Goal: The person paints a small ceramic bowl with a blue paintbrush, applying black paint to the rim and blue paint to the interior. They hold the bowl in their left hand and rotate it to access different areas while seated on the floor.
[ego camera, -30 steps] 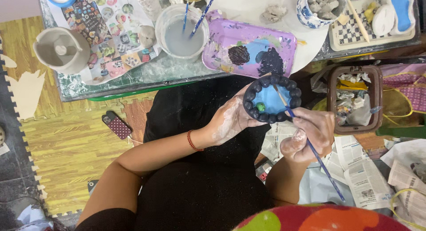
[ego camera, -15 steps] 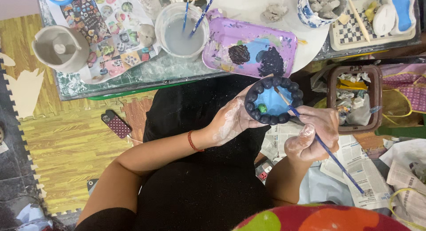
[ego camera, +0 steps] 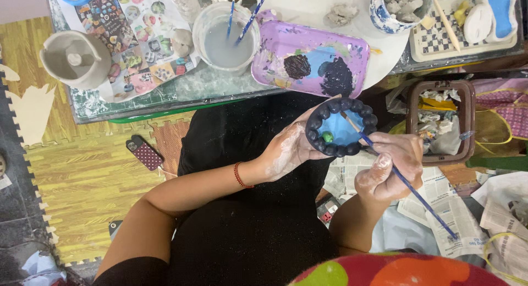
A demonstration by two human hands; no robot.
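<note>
My left hand (ego camera: 289,148), smeared with white clay, cups a small round clay dish (ego camera: 341,127) from below. The dish has a dark blue bumpy rim, a light blue inside and a small green blob in it. My right hand (ego camera: 390,168) grips a thin blue paintbrush (ego camera: 410,184), whose tip rests inside the dish near its right rim. Both hands are held over my lap, just below the table edge.
On the table stand a purple paint tray (ego camera: 311,58) with dark blobs, a cup of cloudy water (ego camera: 224,38) holding two brushes, a grey clay pot (ego camera: 74,58) and a checkered tray (ego camera: 445,38). A brown basket (ego camera: 440,121) and newspapers (ego camera: 456,209) lie at the right.
The brush has shifted slightly inside the dish, its handle swinging a little lower right. The dish and my left hand stay in place.
</note>
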